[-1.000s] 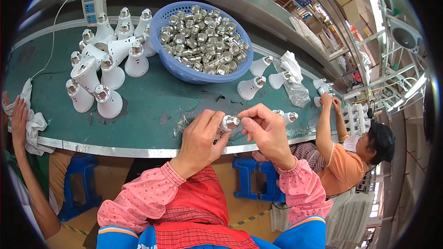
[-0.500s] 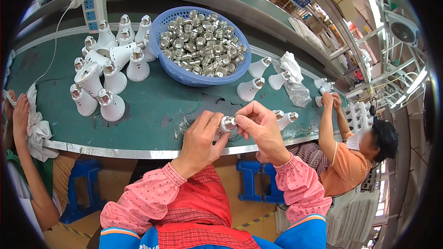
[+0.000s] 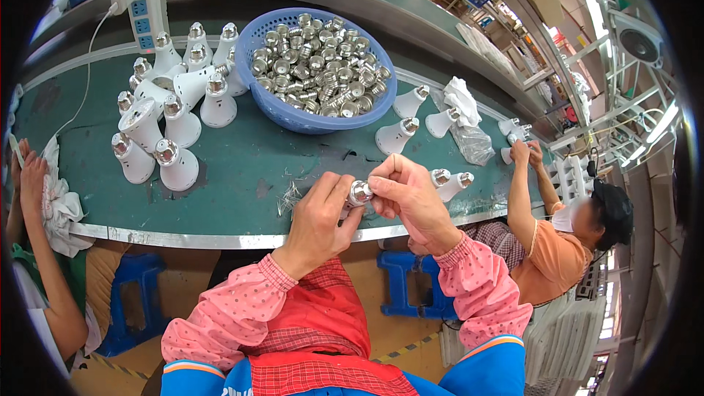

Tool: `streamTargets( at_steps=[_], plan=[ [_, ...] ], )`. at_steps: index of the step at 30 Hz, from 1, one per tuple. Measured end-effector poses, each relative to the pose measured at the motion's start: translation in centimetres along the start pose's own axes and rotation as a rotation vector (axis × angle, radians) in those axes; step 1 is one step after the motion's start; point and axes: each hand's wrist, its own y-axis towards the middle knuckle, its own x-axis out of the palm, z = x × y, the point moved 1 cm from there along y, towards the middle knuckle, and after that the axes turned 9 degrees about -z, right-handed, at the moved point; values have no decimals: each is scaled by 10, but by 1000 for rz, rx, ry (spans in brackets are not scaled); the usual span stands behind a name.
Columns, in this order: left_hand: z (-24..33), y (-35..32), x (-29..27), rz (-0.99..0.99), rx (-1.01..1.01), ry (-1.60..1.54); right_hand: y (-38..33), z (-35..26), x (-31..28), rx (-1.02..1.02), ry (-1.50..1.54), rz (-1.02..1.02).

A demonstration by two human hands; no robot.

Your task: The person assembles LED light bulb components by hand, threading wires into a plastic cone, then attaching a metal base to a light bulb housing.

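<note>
A white light bulb housing with a silver screw cap (image 3: 358, 193) is gripped in my left hand (image 3: 320, 221), over the near edge of the table; the fingers hide most of its white body. My right hand (image 3: 412, 204) is closed at the cap's right side, thumb and forefinger pinched together against the metal. Whether a small part sits in that pinch I cannot make out. Just beyond my right hand, two more white bulb housings (image 3: 456, 185) lie tilted on the green table (image 3: 242, 176). Fine wire bits (image 3: 288, 198) are scattered left of my hands.
A blue basket (image 3: 323, 126) full of silver screw caps stands at the back. Several bulb housings (image 3: 177, 167) crowd the left; others (image 3: 397, 136) stand right of the basket beside a plastic bag (image 3: 473, 145). Co-workers sit at both sides, one in an orange shirt (image 3: 561, 258). Blue stools (image 3: 414, 286) stand below.
My right hand has shifted slightly left and up, closer over the cap. My left hand keeps its hold on the bulb housing. At far left, a co-worker's hands now raise a thin pale item.
</note>
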Motion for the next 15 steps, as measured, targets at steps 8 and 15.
streamTargets(
  at_steps=[8, 15],
  plan=[
    [1, 1, 0, 15, 8, -7, -7, 8, -4, -17, 209, -91],
    [6, 9, 14, -3, -42, -86, -20, 23, -7, -111, 261, 37]
  ],
)
